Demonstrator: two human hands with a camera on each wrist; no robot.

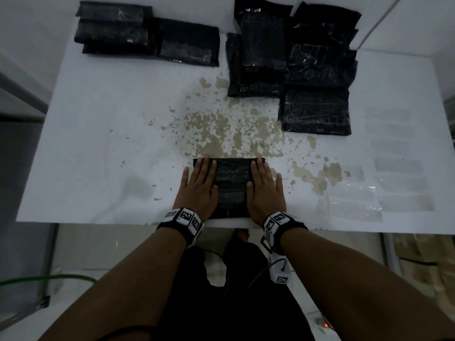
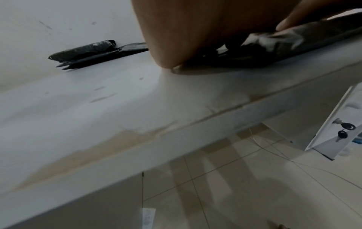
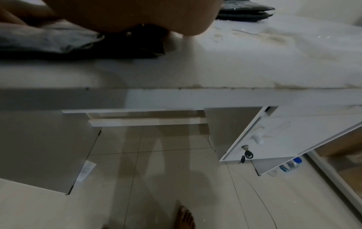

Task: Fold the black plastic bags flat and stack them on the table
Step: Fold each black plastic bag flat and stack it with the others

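A folded black plastic bag (image 1: 231,183) lies at the near edge of the white table (image 1: 98,143). My left hand (image 1: 198,185) presses flat on the bag's left part with straight fingers. On its right part my right hand (image 1: 264,188) lies flat the same way. The left wrist view shows my palm (image 2: 186,31) down on the bag (image 2: 274,45). In the right wrist view the bag (image 3: 58,41) is pressed under my right hand (image 3: 137,14). A stack of folded bags (image 1: 145,33) sits at the far left.
A loose pile of black bags (image 1: 295,60) covers the far right of the table. Worn brownish patches (image 1: 221,129) mark the middle. Clear plastic sheets (image 1: 357,203) lie at the near right. Below the right side an open cabinet door (image 3: 274,136) with keys sticks out.
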